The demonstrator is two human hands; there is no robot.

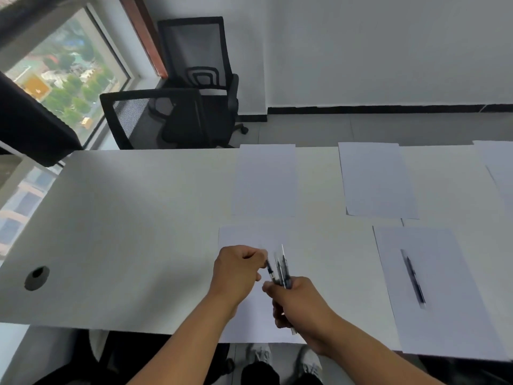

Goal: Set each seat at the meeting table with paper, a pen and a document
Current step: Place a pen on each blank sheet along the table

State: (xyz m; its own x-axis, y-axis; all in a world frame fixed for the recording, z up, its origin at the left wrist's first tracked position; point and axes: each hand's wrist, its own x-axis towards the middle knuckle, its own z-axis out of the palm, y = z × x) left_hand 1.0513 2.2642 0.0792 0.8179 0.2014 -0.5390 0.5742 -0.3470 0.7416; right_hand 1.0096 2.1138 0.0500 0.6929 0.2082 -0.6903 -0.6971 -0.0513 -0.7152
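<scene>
Right now a bundle of pens [282, 273] is standing up out of the right hand [298, 304], whose fingers are curling round the lower barrels and gripping them. The left hand [238, 269], just beside it on the left, is pinching the upper end of one dark pen [269, 270] at the left edge of the bundle; that pen is leaning away from the rest, its lower end still down at the right hand's fingers. The pens are blurred, so how many are in the bundle I cannot tell.

Both hands are hovering over a sheet of paper [319, 245] lying at the near edge of the white table [125, 232]. To the right of the right hand, well apart, another sheet [438, 323] is lying at the near edge with a single black pen [414, 277] resting on it, running roughly lengthwise. Beyond the hands, across the table, two more sheets are lying bare: one straight ahead [265, 180], one ahead and to the right [376, 179]. A further sheet's corner [499, 168] is showing at the far right. Far left of the left hand, a round cable hole [37, 277] is sitting in the tabletop. Past the table's far edge two black mesh office chairs [183, 112] are standing by a window [63, 79].
</scene>
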